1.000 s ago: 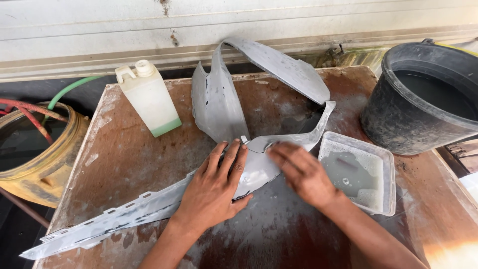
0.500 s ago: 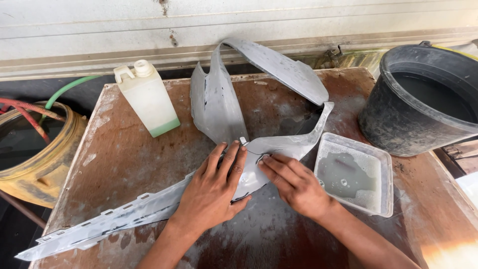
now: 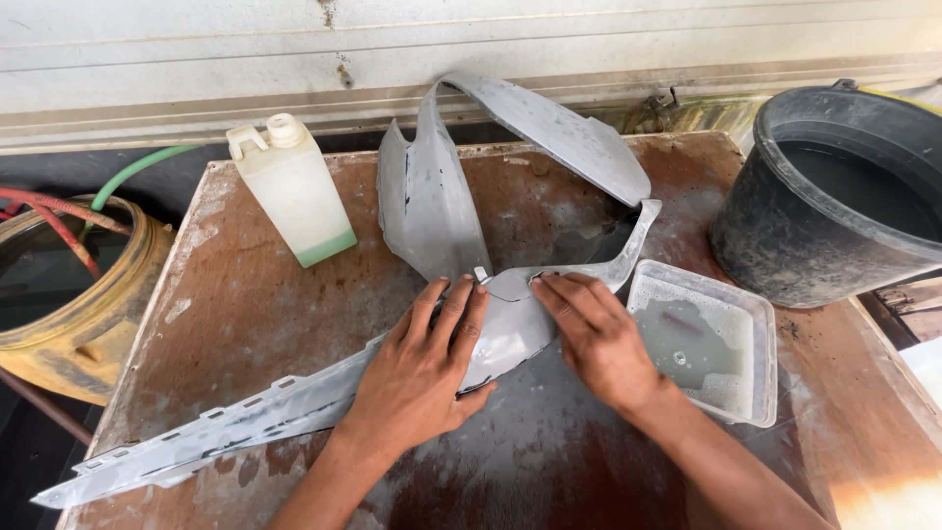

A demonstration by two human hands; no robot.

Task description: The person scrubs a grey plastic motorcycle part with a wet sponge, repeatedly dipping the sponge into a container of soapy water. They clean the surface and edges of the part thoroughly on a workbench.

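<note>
A long grey curved plastic panel (image 3: 432,211), like a vehicle body part, lies on a wet brown table (image 3: 245,304). One thin strip of it runs to the front left, and a looped part rises at the back. My left hand (image 3: 422,368) presses flat on the panel's middle, fingers spread. Beside it, my right hand (image 3: 594,334) rests with its fingers flat on the same panel, right next to a crack. Neither hand grips anything.
A square clear plastic tub (image 3: 708,339) of cloudy water sits right of my right hand. A black bucket (image 3: 834,196) with water stands at the far right. A whitish jug (image 3: 292,191) with a little green liquid stands back left. A yellow drum (image 3: 59,294) is off the table's left.
My right hand slid left and up along the panel toward my left hand. The left hand stayed pressed in place.
</note>
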